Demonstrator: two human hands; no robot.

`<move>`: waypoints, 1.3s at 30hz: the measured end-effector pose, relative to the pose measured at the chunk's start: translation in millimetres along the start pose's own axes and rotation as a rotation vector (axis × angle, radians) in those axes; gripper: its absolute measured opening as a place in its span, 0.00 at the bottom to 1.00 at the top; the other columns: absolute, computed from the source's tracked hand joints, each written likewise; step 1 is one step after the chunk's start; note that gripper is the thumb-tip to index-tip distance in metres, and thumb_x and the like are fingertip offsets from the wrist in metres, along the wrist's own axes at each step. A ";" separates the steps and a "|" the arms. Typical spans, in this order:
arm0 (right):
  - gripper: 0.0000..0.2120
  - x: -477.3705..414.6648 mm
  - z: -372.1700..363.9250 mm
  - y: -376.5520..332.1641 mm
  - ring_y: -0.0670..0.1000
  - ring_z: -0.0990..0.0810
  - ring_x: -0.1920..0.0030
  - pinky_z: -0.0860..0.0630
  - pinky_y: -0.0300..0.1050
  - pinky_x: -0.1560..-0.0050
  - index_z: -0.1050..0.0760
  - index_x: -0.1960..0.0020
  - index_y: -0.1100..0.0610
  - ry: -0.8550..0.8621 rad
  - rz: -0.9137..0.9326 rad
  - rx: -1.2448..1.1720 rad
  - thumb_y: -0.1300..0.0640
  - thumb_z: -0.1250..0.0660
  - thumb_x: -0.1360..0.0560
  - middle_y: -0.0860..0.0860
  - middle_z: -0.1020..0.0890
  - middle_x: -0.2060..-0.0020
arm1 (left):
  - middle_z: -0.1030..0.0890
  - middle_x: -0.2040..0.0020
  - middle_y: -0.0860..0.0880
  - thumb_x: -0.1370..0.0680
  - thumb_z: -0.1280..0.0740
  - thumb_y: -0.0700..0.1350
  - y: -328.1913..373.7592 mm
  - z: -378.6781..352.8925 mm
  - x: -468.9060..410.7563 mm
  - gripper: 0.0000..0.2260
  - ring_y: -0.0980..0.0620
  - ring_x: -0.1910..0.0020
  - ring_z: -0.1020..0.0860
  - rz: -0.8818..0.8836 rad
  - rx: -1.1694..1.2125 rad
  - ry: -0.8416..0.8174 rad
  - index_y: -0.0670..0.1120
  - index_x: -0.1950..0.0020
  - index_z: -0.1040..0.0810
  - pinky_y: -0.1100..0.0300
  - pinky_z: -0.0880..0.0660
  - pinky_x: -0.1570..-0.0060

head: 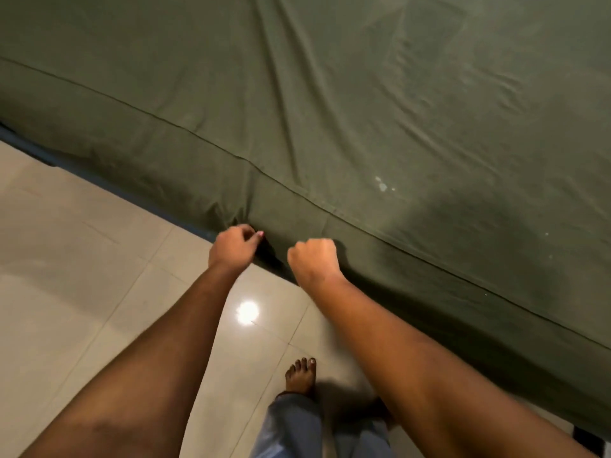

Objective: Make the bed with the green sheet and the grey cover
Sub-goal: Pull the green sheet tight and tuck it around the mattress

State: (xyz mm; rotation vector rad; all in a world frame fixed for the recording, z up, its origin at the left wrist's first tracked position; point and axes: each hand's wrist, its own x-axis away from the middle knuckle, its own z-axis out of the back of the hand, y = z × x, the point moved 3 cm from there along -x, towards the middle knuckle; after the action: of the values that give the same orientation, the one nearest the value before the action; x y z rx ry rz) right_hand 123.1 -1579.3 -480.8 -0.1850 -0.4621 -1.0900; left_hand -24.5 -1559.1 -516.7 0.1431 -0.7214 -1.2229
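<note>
Green sheet (363,110) lay spread, creased; left hand (233,246) and right hand (312,259) seemingly clutched its hanging edge. 1 of 2 layers on; grey cover unseen.

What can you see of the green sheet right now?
The green sheet is dull olive, matte cloth spread over the bed and draping down the near side almost to the tiled floor. A seam-like line runs along the bed's edge. Long creases fan across the top, and pale specks mark it. The left hand pinches its lower edge where folds gather. The right hand, fisted beside it, seems to grip the same edge.
</note>
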 end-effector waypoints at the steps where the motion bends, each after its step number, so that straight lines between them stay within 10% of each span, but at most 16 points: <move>1: 0.14 -7.1 1.1 -6.5 0.53 0.19 0.46 0.31 0.43 0.57 0.22 0.42 0.53 -0.011 -0.004 -0.003 0.63 0.42 0.21 0.48 0.19 0.47 | 0.18 0.48 0.41 0.23 0.32 0.53 -7.4 1.5 -2.9 0.15 0.41 0.46 0.22 0.087 0.113 -0.004 0.42 0.47 0.19 0.55 0.27 0.49; 5: 0.13 -17.7 -12.7 -29.5 0.55 0.17 0.51 0.22 0.47 0.55 0.20 0.43 0.56 -0.127 -0.057 -0.004 0.65 0.39 0.22 0.51 0.17 0.50 | 0.22 0.38 0.43 0.24 0.31 0.49 -21.5 -4.5 -4.1 0.20 0.42 0.41 0.24 0.389 0.508 -0.097 0.42 0.36 0.26 0.52 0.26 0.45; 10: 0.16 -11.8 -54.5 -43.3 0.57 0.26 0.36 0.29 0.54 0.38 0.29 0.33 0.58 -0.282 -0.338 -0.383 0.59 0.41 0.20 0.55 0.23 0.38 | 0.21 0.51 0.42 0.19 0.44 0.37 -3.9 -40.7 7.7 0.08 0.49 0.59 0.22 0.587 1.098 -0.293 0.42 0.49 0.26 0.55 0.24 0.55; 15: 0.22 -15.5 -73.4 -44.6 0.58 0.32 0.32 0.37 0.54 0.32 0.38 0.29 0.57 -0.342 -0.437 -0.642 0.50 0.41 0.21 0.57 0.27 0.34 | 0.27 0.64 0.44 0.24 0.49 0.34 -0.1 -70.9 8.6 0.11 0.48 0.64 0.28 0.719 1.495 -0.087 0.42 0.62 0.31 0.57 0.28 0.60; 19: 0.33 2.8 -93.1 -47.9 0.60 0.51 0.24 0.52 0.55 0.24 0.53 0.22 0.57 -0.283 -0.421 -0.704 0.50 0.43 0.21 0.58 0.47 0.24 | 0.24 0.69 0.46 0.22 0.48 0.38 27.7 -78.5 8.2 0.13 0.47 0.65 0.27 0.721 1.573 -0.006 0.44 0.64 0.29 0.58 0.28 0.61; 22: 0.38 21.7 -114.1 -40.6 0.57 0.61 0.23 0.61 0.54 0.25 0.64 0.22 0.55 -0.266 -0.373 -0.673 0.48 0.41 0.20 0.52 0.59 0.22 | 0.19 0.52 0.45 0.21 0.47 0.44 35.6 -86.2 -3.4 0.14 0.46 0.53 0.22 0.741 1.590 0.134 0.45 0.51 0.22 0.56 0.25 0.50; 28: 0.30 3.6 -124.8 -25.8 0.57 0.40 0.26 0.43 0.52 0.27 0.46 0.24 0.52 -0.297 -0.360 -0.739 0.50 0.38 0.22 0.54 0.37 0.26 | 0.23 0.36 0.47 0.27 0.46 0.48 2.5 -113.8 -27.4 0.23 0.44 0.43 0.23 0.781 1.476 0.156 0.51 0.32 0.27 0.50 0.25 0.42; 34: 0.40 39.9 -134.8 -11.3 0.55 0.59 0.23 0.57 0.52 0.24 0.67 0.23 0.54 -0.374 -0.375 -0.688 0.52 0.40 0.21 0.50 0.61 0.23 | 0.23 0.38 0.43 0.18 0.45 0.46 38.8 -81.9 21.8 0.15 0.41 0.42 0.25 0.760 1.560 -0.100 0.44 0.36 0.25 0.45 0.28 0.39; 39: 0.37 51.6 -148.2 -10.8 0.54 0.57 0.23 0.58 0.52 0.24 0.62 0.22 0.55 -0.331 -0.463 -0.678 0.47 0.43 0.20 0.51 0.56 0.22 | 0.23 0.41 0.42 0.21 0.45 0.64 57.1 -123.8 48.4 0.27 0.40 0.42 0.25 0.834 1.657 -0.282 0.45 0.34 0.28 0.41 0.31 0.37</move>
State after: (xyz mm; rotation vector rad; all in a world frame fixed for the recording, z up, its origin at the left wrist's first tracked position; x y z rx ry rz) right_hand 173.2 -1680.4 -590.4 -0.8993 -0.4228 -1.6589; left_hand 99.9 -1615.2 -564.8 0.9199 -1.6733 0.3936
